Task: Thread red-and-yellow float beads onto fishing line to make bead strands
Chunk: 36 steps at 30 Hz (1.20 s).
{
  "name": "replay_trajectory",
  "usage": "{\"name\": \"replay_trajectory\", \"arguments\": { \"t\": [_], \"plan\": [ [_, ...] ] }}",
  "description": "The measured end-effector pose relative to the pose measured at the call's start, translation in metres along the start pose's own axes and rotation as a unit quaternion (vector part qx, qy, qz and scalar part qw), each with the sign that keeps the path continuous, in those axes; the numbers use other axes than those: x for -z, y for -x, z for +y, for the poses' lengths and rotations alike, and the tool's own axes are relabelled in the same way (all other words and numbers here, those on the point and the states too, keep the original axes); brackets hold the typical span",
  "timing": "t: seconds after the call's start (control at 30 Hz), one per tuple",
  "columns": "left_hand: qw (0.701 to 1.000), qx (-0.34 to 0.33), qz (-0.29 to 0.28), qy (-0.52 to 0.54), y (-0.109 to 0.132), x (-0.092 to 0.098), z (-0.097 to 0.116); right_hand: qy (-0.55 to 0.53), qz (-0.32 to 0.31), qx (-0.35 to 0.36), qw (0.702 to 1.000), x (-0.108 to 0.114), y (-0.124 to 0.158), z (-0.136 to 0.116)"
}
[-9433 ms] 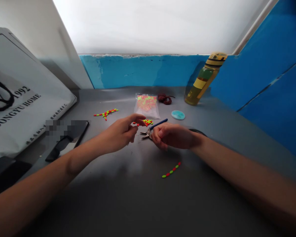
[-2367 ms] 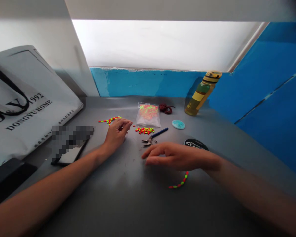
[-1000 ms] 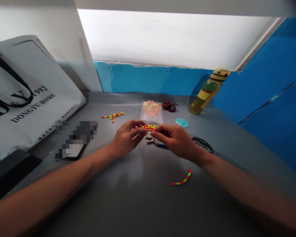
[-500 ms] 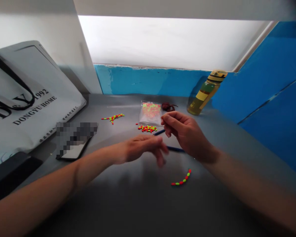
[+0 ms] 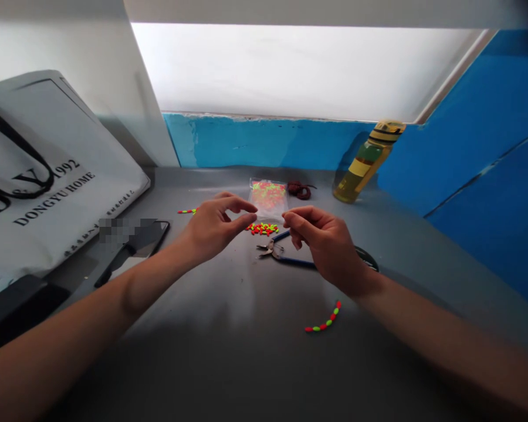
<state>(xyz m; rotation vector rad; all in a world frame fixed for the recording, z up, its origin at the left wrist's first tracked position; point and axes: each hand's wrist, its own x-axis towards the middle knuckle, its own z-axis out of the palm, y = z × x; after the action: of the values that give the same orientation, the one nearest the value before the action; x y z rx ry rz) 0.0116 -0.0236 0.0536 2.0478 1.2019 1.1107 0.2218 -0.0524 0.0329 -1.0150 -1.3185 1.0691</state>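
My left hand (image 5: 220, 227) is held over the table, thumb and forefinger curved toward each other with a small gap and nothing visible between them. Facing it, my right hand (image 5: 323, 237) has thumb and forefinger pinched together; whatever they grip is too small to make out. Beneath and between the hands sits a pile of red and yellow-green beads (image 5: 264, 229). Blue-handled pliers (image 5: 270, 251) lie with jaws apart, their handles partly behind my right hand. A short curved strand of red and green beads (image 5: 323, 326) rests nearer to me.
Behind the pile are a clear bag of beads (image 5: 268, 198) and a dark red cord bundle (image 5: 300, 190). A yellow bottle (image 5: 363, 167) stands back right. At left are a phone (image 5: 158, 234) and a large white bag (image 5: 70, 193). My left hand partly covers more strung beads (image 5: 185, 211).
My left hand has moved up and left, its fingers now pointing at my right hand, uncovering the pliers' jaws. My right hand keeps its pinch and has shifted little.
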Motion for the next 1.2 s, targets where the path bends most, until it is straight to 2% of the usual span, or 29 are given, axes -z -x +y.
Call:
{"name": "replay_trajectory", "arguments": {
  "t": [0.07,0.27,0.4,0.53,0.63,0.87,1.1,1.17,1.2],
  "plan": [
    [1.000,-0.011,0.019,-0.002,0.001,0.002,0.006,0.000,0.011,0.005,1.000,0.000,0.000,0.001],
    [0.999,-0.007,-0.014,0.030,0.006,-0.003,0.012,-0.018,0.000,-0.009,1.000,-0.002,0.002,0.000],
    [0.994,0.037,-0.026,0.104,0.008,-0.009,0.012,-0.023,-0.008,-0.014,1.000,-0.004,0.005,0.001],
    [0.960,0.111,-0.042,0.253,0.016,-0.023,0.014,-0.028,-0.034,-0.032,0.999,-0.008,0.009,0.002],
    [0.936,0.157,-0.035,0.314,0.022,-0.032,0.014,-0.028,-0.052,-0.038,0.998,-0.011,0.014,0.003],
    [0.874,0.219,-0.083,0.425,0.025,-0.033,0.013,-0.018,-0.093,-0.056,0.994,-0.015,0.018,0.006],
    [0.845,0.256,-0.076,0.463,0.024,-0.032,0.015,0.021,-0.101,-0.044,0.994,-0.015,0.017,0.015],
    [0.850,0.252,-0.086,0.455,0.023,-0.031,0.013,0.040,-0.125,-0.041,0.991,-0.014,0.016,0.018],
    [0.862,0.240,-0.091,0.438,0.021,-0.030,0.012,0.050,-0.139,-0.035,0.988,-0.013,0.015,0.019]
  ]
}}
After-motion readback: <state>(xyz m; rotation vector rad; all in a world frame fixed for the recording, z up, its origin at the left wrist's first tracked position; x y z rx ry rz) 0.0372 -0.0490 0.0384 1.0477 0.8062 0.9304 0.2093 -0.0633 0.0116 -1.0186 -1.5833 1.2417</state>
